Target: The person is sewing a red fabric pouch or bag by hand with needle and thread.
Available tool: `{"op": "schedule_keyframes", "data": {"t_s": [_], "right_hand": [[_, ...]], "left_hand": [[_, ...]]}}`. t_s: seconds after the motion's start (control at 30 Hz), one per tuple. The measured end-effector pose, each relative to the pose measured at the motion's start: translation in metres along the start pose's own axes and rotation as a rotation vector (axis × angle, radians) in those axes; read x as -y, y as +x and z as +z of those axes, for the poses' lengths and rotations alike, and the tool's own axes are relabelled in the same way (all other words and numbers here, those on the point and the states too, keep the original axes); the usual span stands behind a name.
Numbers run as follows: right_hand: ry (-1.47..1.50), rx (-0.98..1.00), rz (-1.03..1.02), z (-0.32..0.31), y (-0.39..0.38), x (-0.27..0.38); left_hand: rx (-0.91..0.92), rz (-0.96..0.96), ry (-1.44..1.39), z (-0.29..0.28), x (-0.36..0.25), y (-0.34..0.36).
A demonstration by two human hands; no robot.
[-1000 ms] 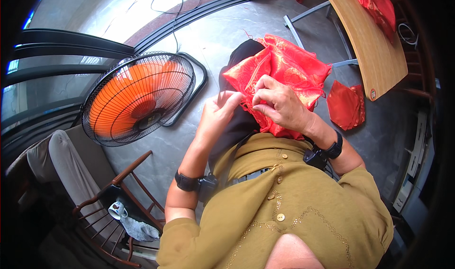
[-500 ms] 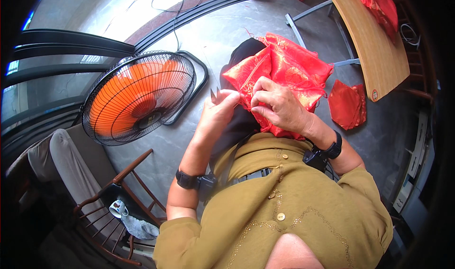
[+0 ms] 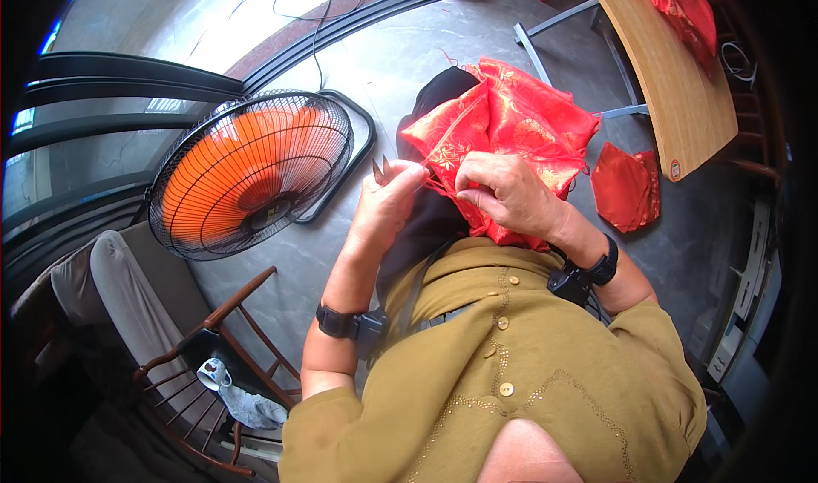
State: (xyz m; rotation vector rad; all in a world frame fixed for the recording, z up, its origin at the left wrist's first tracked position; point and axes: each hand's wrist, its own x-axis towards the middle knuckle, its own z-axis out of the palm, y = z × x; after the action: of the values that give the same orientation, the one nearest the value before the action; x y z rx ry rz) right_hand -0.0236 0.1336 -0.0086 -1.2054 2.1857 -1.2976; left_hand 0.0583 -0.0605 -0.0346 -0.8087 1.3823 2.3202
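A shiny red brocade cloth (image 3: 528, 112) with gold patterns lies bunched over my dark-trousered lap. My left hand (image 3: 392, 195) is closed at the cloth's left edge, thumb and finger pinching a thin red cord (image 3: 434, 181). Two pointed metal blades, which look like thread snips (image 3: 380, 171), stick up out of that same hand; their handles are hidden in the palm. Just to the right, my right hand (image 3: 507, 195) is closed in a pinch over the cloth, at the other end of the cord. Its fingertips partly hide what they grip.
A black floor fan (image 3: 251, 176) with orange blades stands to the left. At lower left is a wooden chair (image 3: 230, 330) with a mug (image 3: 213, 373) and a grey cloth (image 3: 251, 408). Folded red pieces (image 3: 625, 189) lie right, below a wooden table (image 3: 673, 83) bearing more red cloth (image 3: 684, 14).
My left hand has shifted slightly left, so the two hands are a little farther apart and more red cord shows between them. The blade tips stand out more clearly.
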Motion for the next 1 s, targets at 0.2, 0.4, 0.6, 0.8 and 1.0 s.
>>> {"op": "schedule_keyframes", "data": {"t_s": [0.2,0.4,0.6,0.8,1.0], "right_hand": [[0.185,0.084,0.224,0.0,0.0,0.005],[0.124,0.054,0.283,-0.007,0.007,0.019],[0.239,-0.104,0.269,0.003,0.003,0.005],[0.221,-0.148,0.272,-0.005,0.003,0.008],[0.251,-0.09,0.356,-0.007,0.003,0.009]], "left_hand": [[0.021,-0.094,-0.085,0.007,-0.005,-0.004],[0.045,-0.101,-0.055,0.014,-0.006,-0.007],[0.066,-0.119,-0.052,0.017,-0.004,-0.006],[0.064,-0.151,-0.07,0.017,-0.008,-0.006],[0.126,-0.192,-0.11,0.014,-0.01,-0.005]]}}
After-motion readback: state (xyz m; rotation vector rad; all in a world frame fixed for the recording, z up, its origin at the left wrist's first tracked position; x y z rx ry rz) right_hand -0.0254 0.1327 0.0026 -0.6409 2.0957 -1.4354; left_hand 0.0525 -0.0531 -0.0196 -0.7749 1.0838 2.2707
